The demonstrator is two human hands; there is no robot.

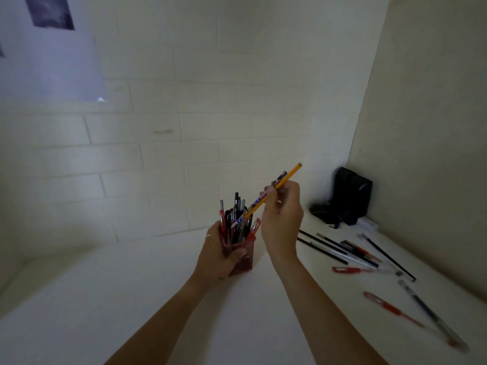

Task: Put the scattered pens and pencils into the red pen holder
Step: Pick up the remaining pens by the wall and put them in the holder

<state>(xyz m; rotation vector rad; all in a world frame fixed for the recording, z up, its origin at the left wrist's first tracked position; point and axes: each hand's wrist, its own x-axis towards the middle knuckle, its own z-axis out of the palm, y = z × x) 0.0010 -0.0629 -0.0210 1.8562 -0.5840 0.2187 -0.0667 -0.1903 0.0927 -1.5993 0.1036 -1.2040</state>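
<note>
Pencils (pixel 266 197) slant between right-hand fingers (pixel 283 192) into holder (pixel 241 248).

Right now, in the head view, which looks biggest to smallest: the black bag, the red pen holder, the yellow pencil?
1. Black bag
2. Red pen holder, partly hidden by the left hand
3. Yellow pencil, long but thin

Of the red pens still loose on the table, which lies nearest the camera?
The red pen alone at lower right, beside the long dark pen. The other red pens lie farther back in the cluster.
</note>
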